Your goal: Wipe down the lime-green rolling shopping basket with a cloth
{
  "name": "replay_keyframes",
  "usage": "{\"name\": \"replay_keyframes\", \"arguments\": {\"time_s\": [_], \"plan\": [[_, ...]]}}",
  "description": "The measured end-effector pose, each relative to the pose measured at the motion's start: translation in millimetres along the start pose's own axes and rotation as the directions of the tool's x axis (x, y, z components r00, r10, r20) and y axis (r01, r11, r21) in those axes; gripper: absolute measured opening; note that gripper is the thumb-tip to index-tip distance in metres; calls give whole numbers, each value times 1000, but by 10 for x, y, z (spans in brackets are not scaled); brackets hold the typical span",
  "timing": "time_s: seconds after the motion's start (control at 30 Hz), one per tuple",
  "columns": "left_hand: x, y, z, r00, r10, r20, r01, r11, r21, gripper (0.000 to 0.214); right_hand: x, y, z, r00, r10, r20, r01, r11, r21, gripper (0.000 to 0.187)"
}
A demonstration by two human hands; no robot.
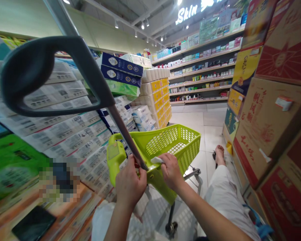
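Between big piles of paper packs [65, 134] on the left and tall boxes [273, 110] on the right, a bright green basket [183, 157] sits on wheels over the near part of the floor, with its long open end pointing away to the right. A grey pole [126, 134] goes from its near left part up to a big dark handle [96, 80] on the left. The left hand [131, 182] is at the foot of the pole with its fingers bent, but I cannot tell if they grip the pole, the rim or both. The right hand [171, 170] is near it, just right of the pole, and its thumb and fingers pinch a white scrap [156, 160], maybe paper or cloth, at the near part of the basket. I think the work is partway: the white scrap is out, and both hands are busy around the foot of the pole. What is left is harder to say. No hand is on the far side of the basket, the handle or the right wheel [197, 171], and I cannot tell if those parts are done. Far off, shelves [203, 78] hold rows of little bottles
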State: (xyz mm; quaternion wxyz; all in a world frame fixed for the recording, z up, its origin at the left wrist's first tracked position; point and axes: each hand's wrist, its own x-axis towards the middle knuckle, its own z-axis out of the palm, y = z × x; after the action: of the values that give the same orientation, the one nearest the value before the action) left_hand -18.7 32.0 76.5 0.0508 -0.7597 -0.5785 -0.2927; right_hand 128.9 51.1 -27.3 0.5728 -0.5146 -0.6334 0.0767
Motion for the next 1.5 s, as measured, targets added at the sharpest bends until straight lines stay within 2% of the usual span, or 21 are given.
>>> {"name": "replay_keyframes", "arguments": {"time_s": [0.1,0.17,0.23,0.33,0.4,0.47,0.57,0.63,0.7,0.8,0.87,0.93,1.03,1.13,1.2,1.27,1.37,1.5], "plan": [[-5,-16,13,1000,-21,-12,22,999,29,16,-57,-211,73,988,-137,69,132,989,69,33],[-13,-22,19,999,-34,-6,35,999,40,17,-61,-223,78,978,-189,86,183,980,72,34],[-22,-20,21,999,-38,-5,38,998,44,18,-33,-121,44,982,-171,76,168,985,41,31],[-27,2,18,999,-47,-6,47,997,60,17,22,52,-20,999,-34,15,35,998,-43,28],[-24,27,13,998,-60,-1,60,995,80,17,30,47,-33,999,38,-15,-39,997,-69,28],[-18,50,7,998,-69,8,68,993,97,16,4,-68,-12,1000,16,14,-15,999,-29,28],[-16,64,3,997,-73,6,72,991,111,15,-53,-264,35,990,-117,80,111,991,80,29],[-19,58,3,998,-64,0,63,992,107,16,-61,-271,36,979,-178,102,168,981,99,29],[-23,48,4,999,-50,3,50,994,95,16,-33,-163,9,983,-160,90,155,986,59,28],[-23,41,10,999,-51,9,50,994,93,15,29,39,-39,1000,-19,13,20,998,-60,27],[-20,44,15,998,-58,7,57,993,104,15,38,63,-43,998,51,-24,-53,994,-95,27],[-17,49,19,998,-59,4,58,992,113,16,6,-29,-19,1000,28,3,-28,998,-56,27],[-20,48,19,998,-56,-5,56,990,129,15,-74,-223,30,991,-107,74,103,993,54,29],[-28,38,17,998,-54,-13,55,989,135,16,-102,-234,28,975,-194,105,187,979,80,31],[-32,31,19,999,-49,-17,51,990,128,16,-79,-128,1,983,-165,80,162,986,36,29],[-34,28,24,999,-46,-19,48,991,125,16,-47,-23,-26,997,-72,23,72,997,-21,28],[-31,30,35,999,-40,-14,42,992,121,17,-42,-19,-30,1000,14,-20,-15,999,-29,28],[-27,32,35,999,-29,-29,32,992,123,19,-112,-208,12,990,-125,68,121,991,60,29]]}}
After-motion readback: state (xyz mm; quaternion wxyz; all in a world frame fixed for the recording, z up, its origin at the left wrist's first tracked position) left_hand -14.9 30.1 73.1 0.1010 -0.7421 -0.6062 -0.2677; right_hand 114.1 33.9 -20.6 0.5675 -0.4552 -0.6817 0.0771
